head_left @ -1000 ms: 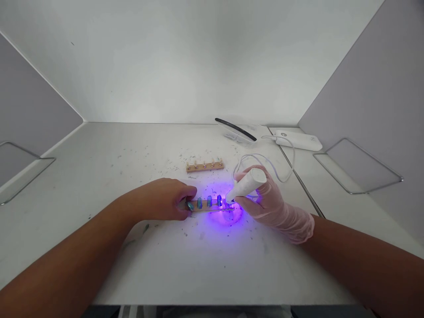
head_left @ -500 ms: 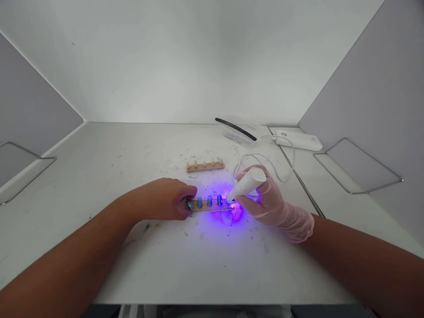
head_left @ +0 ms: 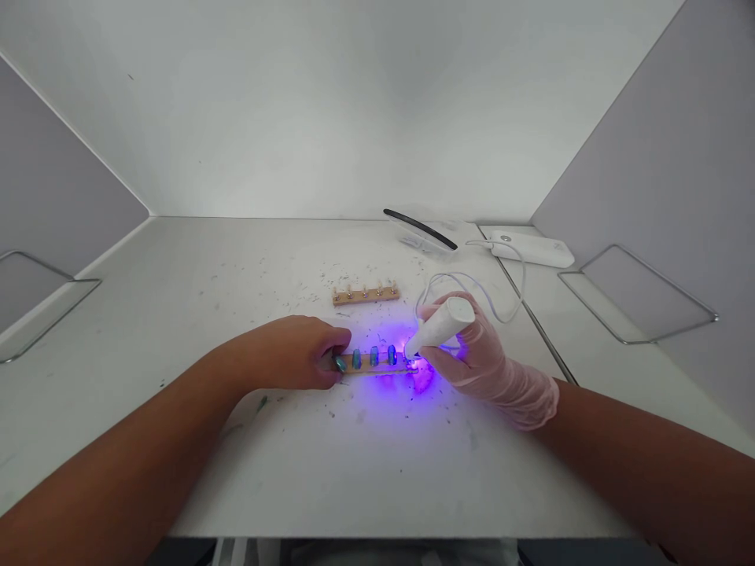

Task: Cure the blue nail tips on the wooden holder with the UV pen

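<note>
A short wooden strip [head_left: 377, 363] with several teal-blue nail tips lies on the white table [head_left: 377, 464]. My left hand [head_left: 289, 354], bare, pinches the strip's left end and holds it flat. My right hand [head_left: 480, 358], in a thin pink glove, is wrapped round a small white lamp [head_left: 440, 326] with a white cord. The lamp's tip points down at the strip's right end and throws a violet glow over the tips and the table.
A second wooden strip [head_left: 366, 295] with bare tips lies just behind. At the back right sit a clear tray with a black nail file [head_left: 420, 229] and a white power pack [head_left: 531, 248]. Wire frames stand at the far left [head_left: 41, 299] and right [head_left: 640, 295]. Small flecks litter the table.
The lamp and its violet glow have crept slightly up and back along the strip's right end. My left hand has stayed in place.
</note>
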### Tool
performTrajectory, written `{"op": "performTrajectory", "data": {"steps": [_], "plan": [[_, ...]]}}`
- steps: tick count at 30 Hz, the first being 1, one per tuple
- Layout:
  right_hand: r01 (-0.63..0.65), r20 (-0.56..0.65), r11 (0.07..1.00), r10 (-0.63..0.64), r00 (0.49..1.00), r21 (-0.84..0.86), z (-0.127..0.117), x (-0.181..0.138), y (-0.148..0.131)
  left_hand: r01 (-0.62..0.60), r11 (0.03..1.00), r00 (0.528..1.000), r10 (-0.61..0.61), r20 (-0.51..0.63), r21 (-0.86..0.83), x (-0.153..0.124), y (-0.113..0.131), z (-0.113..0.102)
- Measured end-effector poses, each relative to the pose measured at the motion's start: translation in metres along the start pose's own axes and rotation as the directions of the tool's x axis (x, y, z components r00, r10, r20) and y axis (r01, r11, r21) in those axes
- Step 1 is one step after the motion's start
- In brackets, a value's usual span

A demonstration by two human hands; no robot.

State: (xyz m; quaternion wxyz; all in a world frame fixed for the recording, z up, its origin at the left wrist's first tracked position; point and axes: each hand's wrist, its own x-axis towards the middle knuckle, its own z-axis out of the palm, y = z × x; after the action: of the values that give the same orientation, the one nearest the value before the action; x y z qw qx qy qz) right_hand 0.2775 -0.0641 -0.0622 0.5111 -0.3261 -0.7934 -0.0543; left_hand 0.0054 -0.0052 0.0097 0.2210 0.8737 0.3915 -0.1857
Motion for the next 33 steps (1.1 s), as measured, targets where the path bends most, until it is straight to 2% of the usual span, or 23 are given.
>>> {"op": "performTrajectory", "data": {"steps": [14, 33], "plan": [[0.027, -0.021, 0.998, -0.026, 0.999, 0.056, 0.0013, -0.0007, 0.0012, 0.004, 1.000, 1.000, -0.004, 0.000, 0.020, 0.0002, 0.0007, -0.0001], [0.044, -0.023, 0.999, -0.043, 0.999, 0.026, 0.0006, 0.0023, 0.0006, -0.005, 1.000, 1.000, 0.005, -0.003, 0.010, 0.0010, 0.0004, 0.0003]]}}
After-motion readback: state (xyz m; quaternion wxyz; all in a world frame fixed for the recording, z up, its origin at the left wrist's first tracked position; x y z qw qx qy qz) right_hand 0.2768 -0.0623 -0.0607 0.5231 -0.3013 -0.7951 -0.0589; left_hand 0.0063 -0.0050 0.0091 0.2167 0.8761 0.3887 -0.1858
